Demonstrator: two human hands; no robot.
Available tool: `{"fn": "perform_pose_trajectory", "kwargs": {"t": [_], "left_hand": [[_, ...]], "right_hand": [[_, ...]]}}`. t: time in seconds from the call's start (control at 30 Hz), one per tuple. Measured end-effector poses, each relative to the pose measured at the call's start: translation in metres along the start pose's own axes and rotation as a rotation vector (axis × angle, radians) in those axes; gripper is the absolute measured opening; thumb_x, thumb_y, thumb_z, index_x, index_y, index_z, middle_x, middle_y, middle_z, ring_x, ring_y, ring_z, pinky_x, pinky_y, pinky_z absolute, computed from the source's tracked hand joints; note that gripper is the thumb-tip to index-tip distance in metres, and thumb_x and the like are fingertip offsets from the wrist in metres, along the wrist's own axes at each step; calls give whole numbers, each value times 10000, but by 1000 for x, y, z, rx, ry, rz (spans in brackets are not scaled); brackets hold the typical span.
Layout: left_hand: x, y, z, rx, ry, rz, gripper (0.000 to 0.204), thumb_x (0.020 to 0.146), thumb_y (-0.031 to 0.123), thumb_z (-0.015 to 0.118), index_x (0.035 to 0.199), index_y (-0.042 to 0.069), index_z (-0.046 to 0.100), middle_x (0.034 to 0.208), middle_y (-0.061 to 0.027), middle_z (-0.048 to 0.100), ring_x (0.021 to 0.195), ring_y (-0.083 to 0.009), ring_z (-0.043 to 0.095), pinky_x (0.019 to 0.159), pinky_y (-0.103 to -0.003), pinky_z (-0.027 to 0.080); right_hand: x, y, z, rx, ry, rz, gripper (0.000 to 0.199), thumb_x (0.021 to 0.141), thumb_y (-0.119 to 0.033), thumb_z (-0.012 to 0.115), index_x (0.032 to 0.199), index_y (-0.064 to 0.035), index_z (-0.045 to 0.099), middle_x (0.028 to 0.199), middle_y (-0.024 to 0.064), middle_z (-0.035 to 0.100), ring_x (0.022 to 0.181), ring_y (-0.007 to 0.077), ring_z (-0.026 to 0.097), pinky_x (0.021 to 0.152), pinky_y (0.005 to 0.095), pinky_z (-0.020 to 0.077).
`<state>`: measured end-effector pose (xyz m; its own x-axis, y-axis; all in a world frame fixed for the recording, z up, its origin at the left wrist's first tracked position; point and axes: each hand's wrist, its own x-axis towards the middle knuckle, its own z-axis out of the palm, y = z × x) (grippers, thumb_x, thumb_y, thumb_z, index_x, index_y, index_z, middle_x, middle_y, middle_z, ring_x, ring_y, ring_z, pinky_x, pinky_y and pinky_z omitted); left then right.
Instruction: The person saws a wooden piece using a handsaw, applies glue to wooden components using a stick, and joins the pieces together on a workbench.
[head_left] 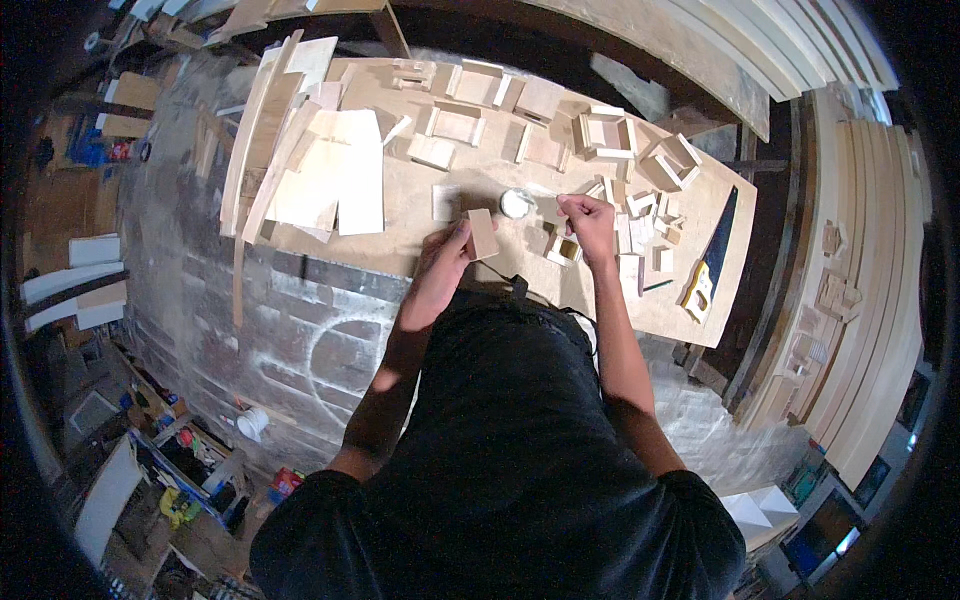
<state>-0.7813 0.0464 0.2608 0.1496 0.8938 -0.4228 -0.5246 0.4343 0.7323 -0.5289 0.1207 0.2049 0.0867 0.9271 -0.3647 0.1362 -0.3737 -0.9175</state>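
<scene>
Currently a wooden block (pixel 482 236) sits clamped between fingers of the left hand (pixel 441 268), near the front edge of the worktable (pixel 400 248), bare board alongside. The right hand (pixel 590 222) has fingertips together, contents unclear; a white tub (pixel 515 205) and wooden boxes (pixel 610 153) crowd beyond.

A tan, rectangular wooden block (pixel 483 234) is held slightly tilted in the left hand (pixel 440 272), its broad face exposed; a small, round white container (pixel 516 204) is set just beyond, near the right hand (pixel 590 224).
</scene>
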Motion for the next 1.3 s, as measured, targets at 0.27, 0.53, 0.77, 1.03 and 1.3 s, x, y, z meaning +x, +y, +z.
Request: {"fn": "perform_pose_trajectory", "kwargs": {"t": [0.27,0.53,0.77,1.03,1.3], "left_hand": [[-3,33,45,-251,-115,-59,412,1061,241,438,1312,-75,523,1251,-202,633,1189,-275,608,1057,-383,457],[-19,62,80,-369,-272,-121,394,1064,212,420,1306,-83,515,1280,-203,616,1202,-264,603,1069,-378,455],[-23,62,88,-327,-325,-108,389,1066,211,417,1307,-76,519,1284,-189,619,1212,-239,597,1068,-379,455],[-31,68,90,-329,-383,-113,395,1063,218,433,1312,-76,518,1277,-191,624,1208,-238,601,1068,-380,455],[-32,68,89,-391,-410,-149,369,1056,179,440,1302,-80,535,1280,-187,621,1208,-235,599,1078,-380,453]], "right_hand": [[-60,-96,-11,238,-67,-149,140,877,-29,716,990,53,728,753,74,701,499,62,523,453,210,394],[-95,-141,-21,169,-57,-399,144,842,29,722,982,58,736,778,106,703,558,86,600,470,206,444],[-107,-157,-26,52,-60,-511,138,803,37,744,941,44,750,775,109,703,561,89,597,475,210,438],[-115,-165,-31,-48,-27,-557,161,771,35,764,932,34,754,774,104,708,562,89,592,500,218,431],[-116,-169,-36,-204,3,-732,184,749,34,775,932,27,756,787,105,718,621,108,610,595,223,460]]}}
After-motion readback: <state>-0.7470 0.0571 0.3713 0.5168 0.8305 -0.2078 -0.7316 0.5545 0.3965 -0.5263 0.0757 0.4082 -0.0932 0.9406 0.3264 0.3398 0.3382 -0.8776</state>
